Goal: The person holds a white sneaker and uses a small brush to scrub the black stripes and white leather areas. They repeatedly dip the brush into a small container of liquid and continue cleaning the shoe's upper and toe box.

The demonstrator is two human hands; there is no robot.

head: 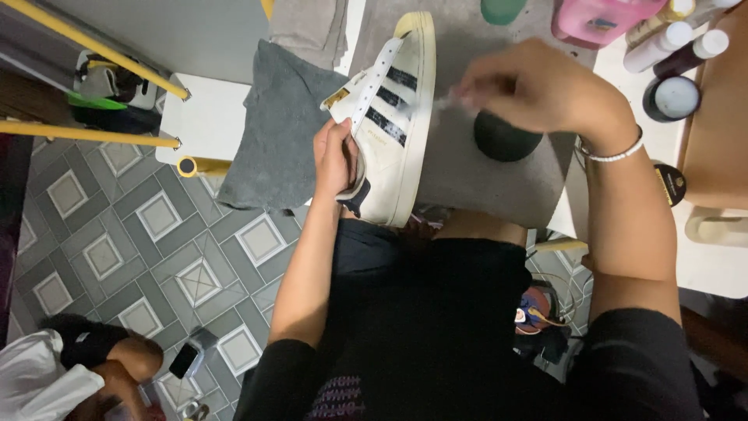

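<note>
A white sneaker (393,132) with dark side stripes and a yellowed sole lies on its side on a grey mat (499,179). My left hand (335,160) grips it at the heel opening. Just to the right of the sole, my right hand (538,86) hovers with its fingers pinched on something small and whitish, blurred by motion. A black round object (505,139) sits on the mat under that hand. A white bracelet (615,152) circles my right wrist.
A grey cloth (276,132) hangs over the white table edge at left. Bottles and a pink container (600,19) stand at the top right, beside a black round tin (672,97). Yellow bars (93,51) cross the upper left. Another person (86,366) crouches on the tiled floor below.
</note>
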